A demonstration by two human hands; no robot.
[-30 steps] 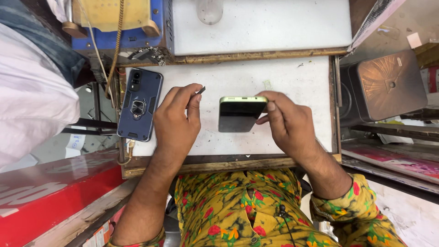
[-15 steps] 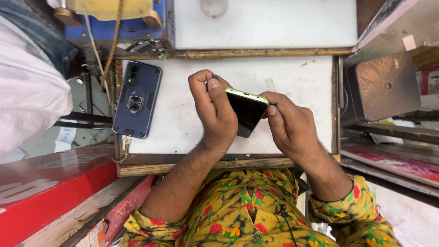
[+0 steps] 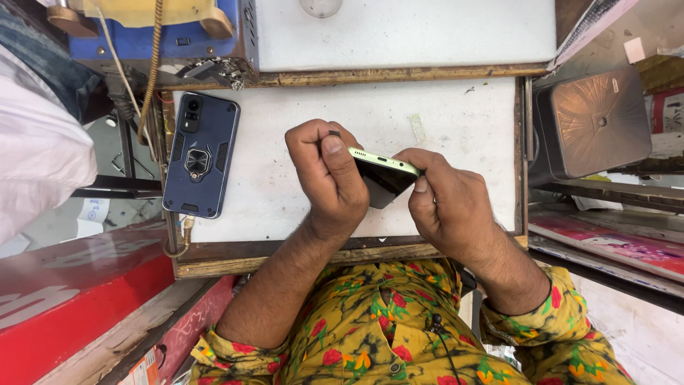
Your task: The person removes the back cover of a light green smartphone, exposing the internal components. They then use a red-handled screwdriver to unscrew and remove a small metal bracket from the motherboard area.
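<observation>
Above the white, wood-framed desk [image 3: 456, 107], both hands hold a slim smartphone with a pale green frame and dark screen [image 3: 383, 175], tilted so that its green edge faces the camera. Left hand [image 3: 331, 178]: fingers curled closed, gripping the phone's left end, thumb pressed near the edge; a small dark item shows at the fingertips, too small to identify. Right hand [image 3: 449, 207]: closed on the phone's right end, thumb on its near face. The phone is raised just over the middle of the desk, apart from its surface. Left of the hands, a second smartphone in a dark blue rugged case with a ring holder [image 3: 201, 154] lies back-up on the desk's left edge. Right of the desk stands a grey metal box [image 3: 595, 121], lid closed, contents hidden. The sleeves are yellow floral fabric [image 3: 385, 328].
</observation>
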